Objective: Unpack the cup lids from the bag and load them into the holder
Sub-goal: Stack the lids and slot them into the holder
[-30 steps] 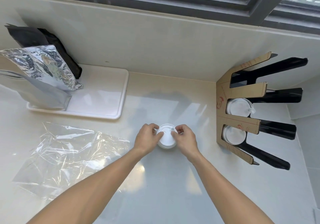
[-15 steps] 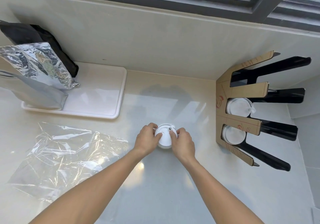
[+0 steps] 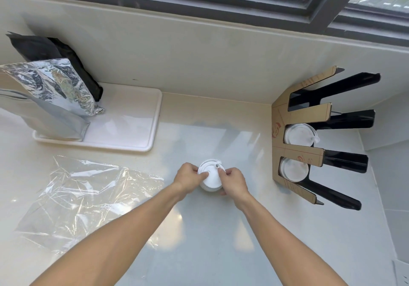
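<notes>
A small stack of white cup lids [image 3: 211,177] stands on the pale counter in the middle of the view. My left hand [image 3: 189,179] grips its left side and my right hand [image 3: 232,181] its right side, fingertips on the top lid. The clear plastic bag [image 3: 84,199] lies flat and crumpled on the counter to the left. At the right stands the brown and black lid holder [image 3: 298,153]; two of its slots hold white lids [image 3: 298,133], [image 3: 294,169], and the upper slot shows none.
A white tray [image 3: 132,128] sits at the back left with a silver foil pouch [image 3: 44,100] and a black pouch [image 3: 57,58] on it. A wall with a window frame runs along the back; a side wall closes the right.
My right hand has shifted left and closed in on the lid stack, and the top lid now sits tilted. The camera view has drifted slightly.
</notes>
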